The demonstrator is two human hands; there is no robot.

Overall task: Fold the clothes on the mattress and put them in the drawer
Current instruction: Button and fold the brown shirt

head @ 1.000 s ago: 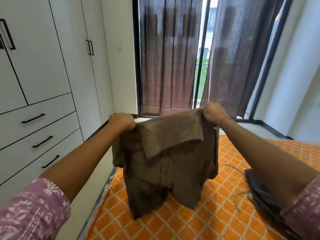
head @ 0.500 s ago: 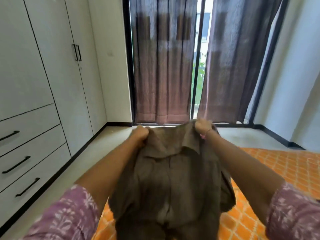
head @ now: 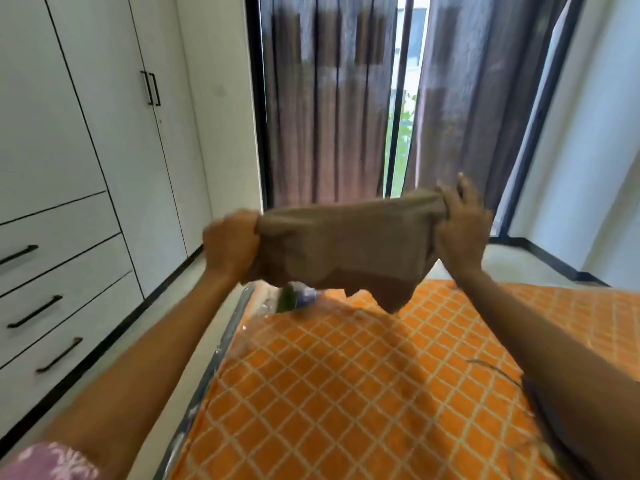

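Note:
A brown shirt (head: 346, 247) is stretched in the air between both hands, flung up and forward over the far end of the mattress (head: 346, 393), which has an orange sheet with a white diamond pattern. My left hand (head: 230, 244) grips the shirt's left edge in a fist. My right hand (head: 460, 223) pinches the right edge, with some fingers raised. Three white drawers (head: 52, 271) with black handles are shut at the left. A dark grey garment (head: 550, 417) lies at the mattress's right edge, mostly hidden by my right arm.
White wardrobe doors (head: 114, 116) stand above and beside the drawers. Dark curtains (head: 329, 98) cover a glass door ahead. Pale floor runs between wardrobe and mattress. A green and blue object (head: 298, 297) shows blurred under the shirt. A thin cord (head: 491, 367) lies on the sheet.
The shirt hung down from both hands before; now it is swung up and out, nearly level. My hands have spread wider apart and the view has tilted back down to the mattress.

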